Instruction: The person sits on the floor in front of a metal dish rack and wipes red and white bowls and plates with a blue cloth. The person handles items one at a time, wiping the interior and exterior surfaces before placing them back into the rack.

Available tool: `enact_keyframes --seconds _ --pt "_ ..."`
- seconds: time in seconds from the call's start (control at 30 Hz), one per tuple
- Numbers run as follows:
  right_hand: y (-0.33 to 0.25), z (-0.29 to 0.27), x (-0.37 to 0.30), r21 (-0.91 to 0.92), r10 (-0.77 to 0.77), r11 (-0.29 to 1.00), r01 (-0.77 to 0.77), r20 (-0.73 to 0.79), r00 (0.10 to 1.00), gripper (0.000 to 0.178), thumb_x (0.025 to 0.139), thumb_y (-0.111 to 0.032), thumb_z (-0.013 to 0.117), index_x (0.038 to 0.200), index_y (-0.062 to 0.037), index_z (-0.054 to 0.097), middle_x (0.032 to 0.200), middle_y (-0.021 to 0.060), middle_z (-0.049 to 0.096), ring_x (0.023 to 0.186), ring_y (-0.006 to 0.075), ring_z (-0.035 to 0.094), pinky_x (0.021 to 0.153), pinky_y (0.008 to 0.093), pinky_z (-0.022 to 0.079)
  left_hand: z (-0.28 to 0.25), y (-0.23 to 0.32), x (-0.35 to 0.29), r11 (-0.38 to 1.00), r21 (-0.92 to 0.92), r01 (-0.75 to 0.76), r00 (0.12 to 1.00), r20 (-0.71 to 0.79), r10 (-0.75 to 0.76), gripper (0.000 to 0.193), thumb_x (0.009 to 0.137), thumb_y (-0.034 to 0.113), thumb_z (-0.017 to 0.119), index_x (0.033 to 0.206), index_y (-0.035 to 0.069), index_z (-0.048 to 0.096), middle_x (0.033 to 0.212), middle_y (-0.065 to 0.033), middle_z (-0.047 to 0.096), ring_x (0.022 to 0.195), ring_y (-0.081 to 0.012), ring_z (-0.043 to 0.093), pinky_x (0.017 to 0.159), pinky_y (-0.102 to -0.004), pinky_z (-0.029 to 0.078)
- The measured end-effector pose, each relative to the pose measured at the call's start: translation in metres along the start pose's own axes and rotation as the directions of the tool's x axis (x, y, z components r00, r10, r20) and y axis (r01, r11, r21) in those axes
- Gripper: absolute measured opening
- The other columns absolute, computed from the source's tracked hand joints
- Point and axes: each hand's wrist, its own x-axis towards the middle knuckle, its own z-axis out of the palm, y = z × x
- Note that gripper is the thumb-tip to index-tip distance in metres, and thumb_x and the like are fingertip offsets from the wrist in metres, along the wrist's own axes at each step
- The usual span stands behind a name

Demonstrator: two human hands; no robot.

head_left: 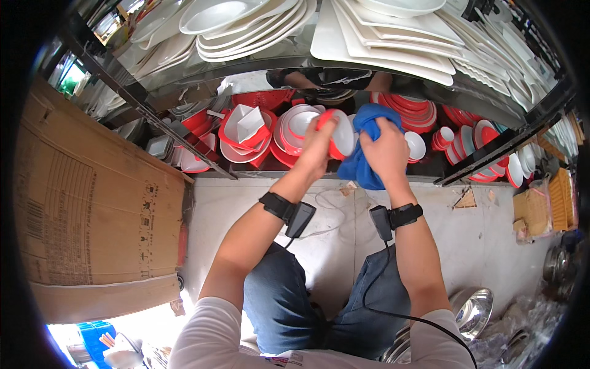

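Tilted on its side, a red bowl with a white inside (342,136) is gripped at its rim by my left hand (318,146). My right hand (387,149) clutches a bunched blue cloth (364,166) just to the right of the bowl. Both hands are at the front of the lower shelf. Left of my left hand stands a stack of red and white bowls (294,130), and beyond it a stack with square white dishes (251,125). A small white bowl (415,146) sits beside my right hand.
White plates (246,37) and square platters (387,43) are stacked on the upper glass shelf. Red plates (409,111) stand at the back of the lower shelf. A large cardboard box (104,203) borders the left. A metal basin (474,312) lies at the lower right.
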Motion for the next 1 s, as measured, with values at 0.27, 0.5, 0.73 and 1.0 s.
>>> enact_keyframes --seconds 0.27,0.5,0.73,1.0 --pt "0.013 -0.003 0.011 0.166 0.248 0.951 -0.259 0.088 0.965 0.046 0.089 -0.041 0.071 0.123 -0.0096 0.071 0.113 0.0238 0.075 0.106 0.0454 0.07 0.091 0.052 0.056 -0.084 -0.002 0.06 0.961 0.17 -0.218 0.917 -0.301 0.262 0.049 0.111 0.033 0.039 0.144 -0.004 0.042 0.137 -0.0244 0.055 0.123 -0.0368 0.063 0.078 -0.0505 0.069" --pt "0.018 -0.002 0.007 0.138 0.197 0.968 -0.211 0.108 0.975 0.051 0.089 -0.041 0.072 0.129 -0.0091 0.07 0.111 0.0244 0.076 0.105 0.0453 0.071 0.093 0.0489 0.056 -0.088 -0.005 0.085 0.842 0.534 -0.078 0.865 -0.383 0.323 0.056 0.112 0.041 0.038 0.135 -0.01 0.042 0.11 -0.0318 0.067 0.062 -0.0381 0.071 0.052 -0.0412 0.06" --pt "0.024 -0.007 0.006 0.114 0.21 0.968 -0.223 0.115 0.971 0.05 0.089 -0.041 0.073 0.128 -0.008 0.07 0.109 0.0244 0.076 0.104 0.045 0.071 0.093 0.0475 0.055 -0.105 -0.027 0.113 0.61 0.793 0.004 0.847 -0.327 0.419 0.051 0.106 0.034 0.048 0.133 -0.009 0.052 0.108 -0.0378 0.068 0.083 -0.047 0.074 0.075 -0.049 0.061" --pt "0.057 -0.017 0.011 0.114 0.277 0.953 -0.28 0.046 0.96 0.05 0.087 -0.042 0.075 0.123 -0.0077 0.071 0.107 0.0253 0.075 0.105 0.0447 0.071 0.093 0.0472 0.055 -0.118 -0.032 0.127 0.411 0.909 0.074 0.85 -0.273 0.451 0.043 0.104 0.03 0.049 0.127 -0.001 0.067 0.116 -0.034 0.071 0.108 -0.0453 0.071 0.095 -0.0524 0.055"
